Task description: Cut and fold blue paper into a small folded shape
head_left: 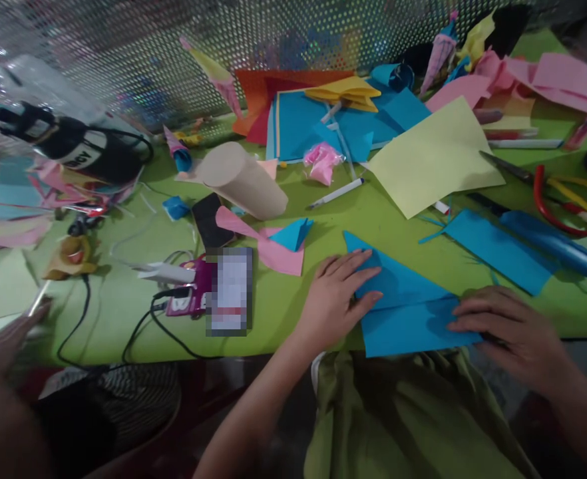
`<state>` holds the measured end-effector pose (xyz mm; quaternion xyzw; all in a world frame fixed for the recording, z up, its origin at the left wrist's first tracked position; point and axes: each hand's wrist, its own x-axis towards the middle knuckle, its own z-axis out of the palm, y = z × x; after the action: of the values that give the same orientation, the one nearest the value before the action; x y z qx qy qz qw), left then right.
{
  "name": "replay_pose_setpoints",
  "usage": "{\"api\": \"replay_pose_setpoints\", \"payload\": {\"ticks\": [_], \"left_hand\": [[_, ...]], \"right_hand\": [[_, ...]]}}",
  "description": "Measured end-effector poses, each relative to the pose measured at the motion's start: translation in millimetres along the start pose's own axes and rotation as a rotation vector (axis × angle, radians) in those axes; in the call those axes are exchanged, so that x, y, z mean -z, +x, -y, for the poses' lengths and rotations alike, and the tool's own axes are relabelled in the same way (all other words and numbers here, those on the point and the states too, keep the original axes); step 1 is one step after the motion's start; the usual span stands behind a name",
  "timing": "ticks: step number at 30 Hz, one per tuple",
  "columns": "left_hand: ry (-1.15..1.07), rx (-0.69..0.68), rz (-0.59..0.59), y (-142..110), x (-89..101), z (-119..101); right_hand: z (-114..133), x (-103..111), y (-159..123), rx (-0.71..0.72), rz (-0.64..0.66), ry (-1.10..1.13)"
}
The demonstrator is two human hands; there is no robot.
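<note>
The left hand (pixel 341 299) lay open on the blue paper (pixel 403 326); the right hand (pixel 518 326) pinched its corner. Uneven pull risked a skewed fold.

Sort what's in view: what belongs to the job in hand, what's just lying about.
Job in hand:
- blue sheet, creased across
- left hand, fingers spread on it
- right hand, at its right end

Seemingly just lying about, as neither hand touches them:
- red-handled scissors
- white pen
- pale yellow sheet
- phone
- black bottle
</note>
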<state>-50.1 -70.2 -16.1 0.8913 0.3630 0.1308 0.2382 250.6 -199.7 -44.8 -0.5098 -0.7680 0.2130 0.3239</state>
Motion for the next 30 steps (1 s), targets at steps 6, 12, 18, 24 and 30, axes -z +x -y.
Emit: {"api": "replay_pose_setpoints", "payload": {"ticks": [6,12,18,24,30], "left_hand": [[0.112,-0.033,-0.046,-2.1,-9.4,0.3],[-0.041,-0.119,0.032,1.8,10.1,-18.9],[-0.206,-0.108,0.12,5.1,21.9,-31.8],[-0.106,-0.039,0.076,11.9,8.4,-26.3],[-0.07,-0.097,0.174,2.2,22.9,-43.9]], "right_hand": [[0.8,2.1,1.6,0.033,-0.001,-0.001],[4.7,1.5,8.0,-0.037,-0.047,0.036],[14.9,2.1,22.3,-0.146,-0.165,-0.065],[-12.2,48.8,6.6,-0.226,-0.395,-0.445],[-56.3,79.4,-6.9,-0.388,-0.245,-0.802]]}}
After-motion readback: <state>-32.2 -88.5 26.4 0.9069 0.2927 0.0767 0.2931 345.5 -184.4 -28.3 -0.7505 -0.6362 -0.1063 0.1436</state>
